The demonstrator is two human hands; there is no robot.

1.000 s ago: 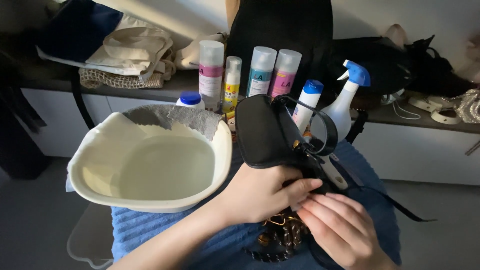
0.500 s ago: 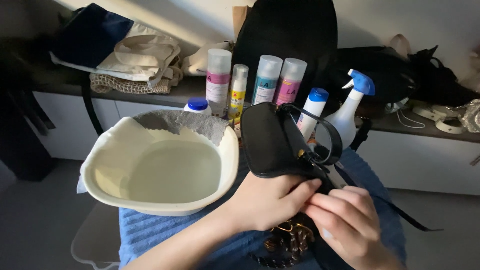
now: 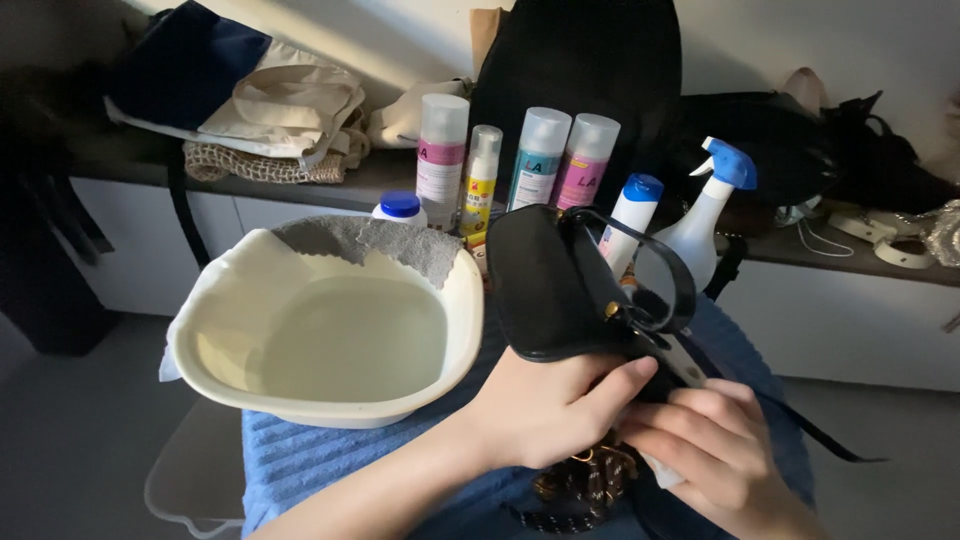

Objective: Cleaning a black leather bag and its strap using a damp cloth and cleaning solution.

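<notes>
A small black leather handbag stands tilted above a blue towel. My left hand grips its lower edge from below, thumb across the front. My right hand is closed on the bag's lower right corner, beside a white tag. The bag's black strap loops up on the right. A dark chain with gold links hangs under my hands.
A cream basin of water with a grey cloth over its rim sits left. Several bottles and a blue-topped spray bottle stand behind. Cloth bags lie on the shelf; a large black bag stands at the back.
The view has shifted slightly, with the basin and bag sitting a little more to the right. My right hand's fingers have closed in nearer the bag's lower corner.
</notes>
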